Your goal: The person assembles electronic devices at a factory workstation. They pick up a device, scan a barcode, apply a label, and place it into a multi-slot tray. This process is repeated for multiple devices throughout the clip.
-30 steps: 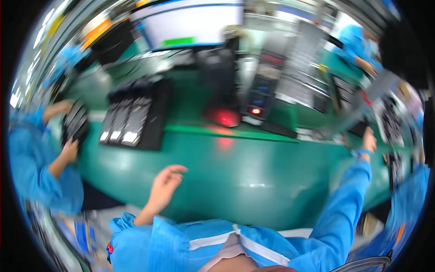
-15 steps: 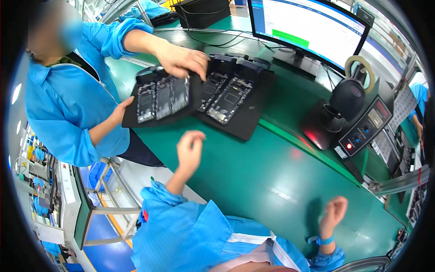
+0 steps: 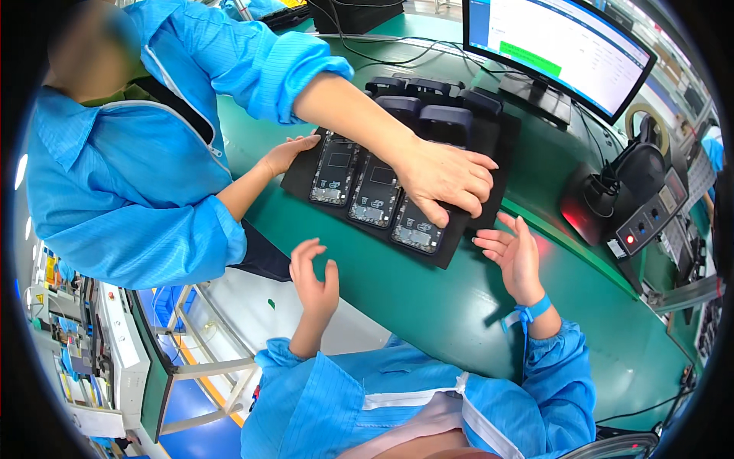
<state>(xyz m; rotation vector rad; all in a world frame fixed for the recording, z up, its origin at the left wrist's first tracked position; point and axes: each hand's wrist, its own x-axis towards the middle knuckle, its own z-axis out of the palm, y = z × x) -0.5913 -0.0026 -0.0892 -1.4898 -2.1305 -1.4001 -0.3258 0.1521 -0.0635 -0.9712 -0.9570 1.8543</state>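
Black tray: three devices, seemingly phones; wearer's two hands nearby.

green worktable, pale floor

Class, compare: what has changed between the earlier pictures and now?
The co-worker's front tray of opened phones has shifted right, over another black tray, hiding its phones. The person's right hand has moved in beside the front tray's right corner. As before, one co-worker's hand holds that tray's left side, the person's left hand and right are empty, and the monitor stands behind.
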